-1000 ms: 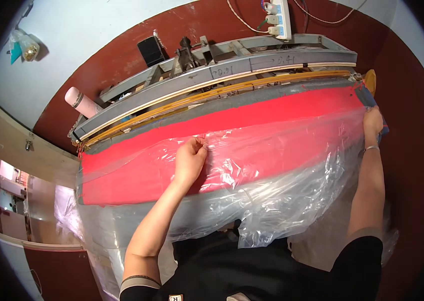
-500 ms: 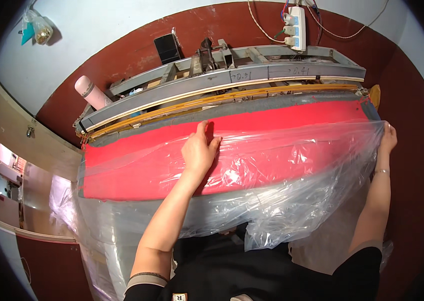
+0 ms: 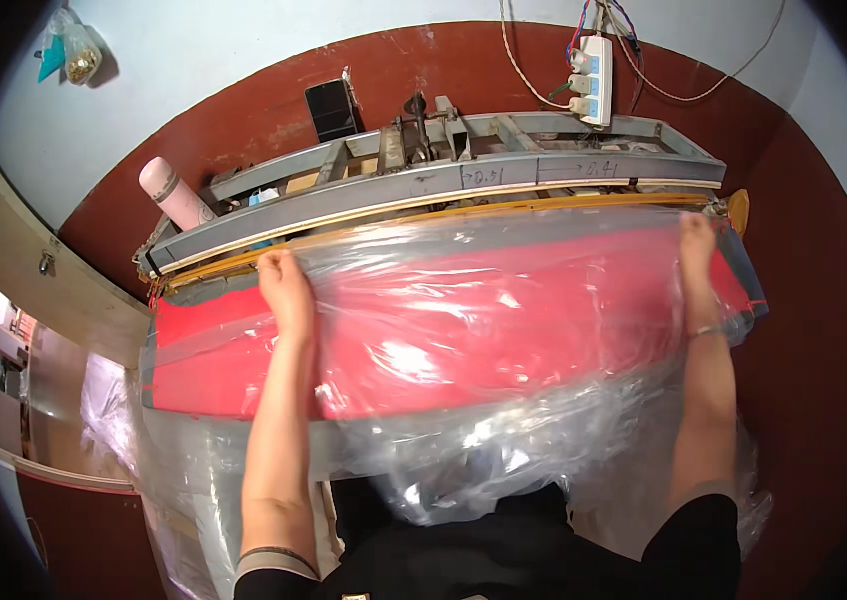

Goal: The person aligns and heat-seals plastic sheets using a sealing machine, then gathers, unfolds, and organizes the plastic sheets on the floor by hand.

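A clear plastic sheet point(image 3: 463, 300) lies over a long red panel point(image 3: 208, 320) with grey borders and hangs in folds off its near edge. My left hand point(image 3: 286, 285) pinches the sheet's far edge at the left, close to an orange strip point(image 3: 383, 228). At the right end, my right hand point(image 3: 698, 245) is closed on the same edge. Between my hands the plastic stretches across the red surface up to the far grey border. On the left part of the panel, the red shows mostly without the raised sheet over it.
Behind the panel runs a grey metal frame point(image 3: 373, 187) with a lever mechanism point(image 3: 421, 130). A pink bottle point(image 3: 175, 195) leans at its left end; a black phone-like slab point(image 3: 331, 110) rests against the wall. A white power strip point(image 3: 595, 80) hangs with cables at the right.
My left hand has moved left and closed on the sheet. My right hand has shifted left and away from me. The sheet's far edge now reaches the orange strip.
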The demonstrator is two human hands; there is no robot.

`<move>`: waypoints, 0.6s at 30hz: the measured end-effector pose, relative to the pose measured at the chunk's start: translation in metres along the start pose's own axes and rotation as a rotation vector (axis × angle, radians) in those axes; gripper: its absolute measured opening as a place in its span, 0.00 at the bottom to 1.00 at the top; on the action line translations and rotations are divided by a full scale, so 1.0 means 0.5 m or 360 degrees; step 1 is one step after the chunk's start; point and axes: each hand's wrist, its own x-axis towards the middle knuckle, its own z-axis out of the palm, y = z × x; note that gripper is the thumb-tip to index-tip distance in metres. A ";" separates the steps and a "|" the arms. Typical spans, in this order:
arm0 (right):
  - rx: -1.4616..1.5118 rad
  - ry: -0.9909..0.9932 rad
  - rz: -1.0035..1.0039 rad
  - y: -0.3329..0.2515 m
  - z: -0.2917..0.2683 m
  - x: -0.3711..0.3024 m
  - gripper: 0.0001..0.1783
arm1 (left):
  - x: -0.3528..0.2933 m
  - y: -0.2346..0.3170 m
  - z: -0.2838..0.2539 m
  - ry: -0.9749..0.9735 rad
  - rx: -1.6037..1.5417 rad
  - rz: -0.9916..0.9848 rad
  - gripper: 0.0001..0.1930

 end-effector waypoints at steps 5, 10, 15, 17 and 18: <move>0.0816 -0.0093 0.0300 -0.096 0.155 -0.020 0.11 | 0.069 -0.059 -0.041 0.0087 0.0064 0.0008 0.08; 0.0838 -0.0053 0.0505 -0.118 0.159 -0.014 0.09 | 0.076 -0.078 -0.030 0.0096 -0.0015 -0.0048 0.07; 0.1057 -0.0018 0.0434 -0.113 0.137 0.008 0.08 | 0.088 -0.064 -0.034 0.0285 -0.0104 -0.0031 0.05; 0.1172 -0.0032 0.0455 -0.130 0.130 0.009 0.06 | 0.100 -0.070 -0.047 0.0357 -0.0277 -0.0129 0.05; 0.1193 -0.0021 0.0472 -0.141 0.129 0.011 0.06 | 0.106 -0.076 -0.055 0.0363 -0.0356 -0.0212 0.05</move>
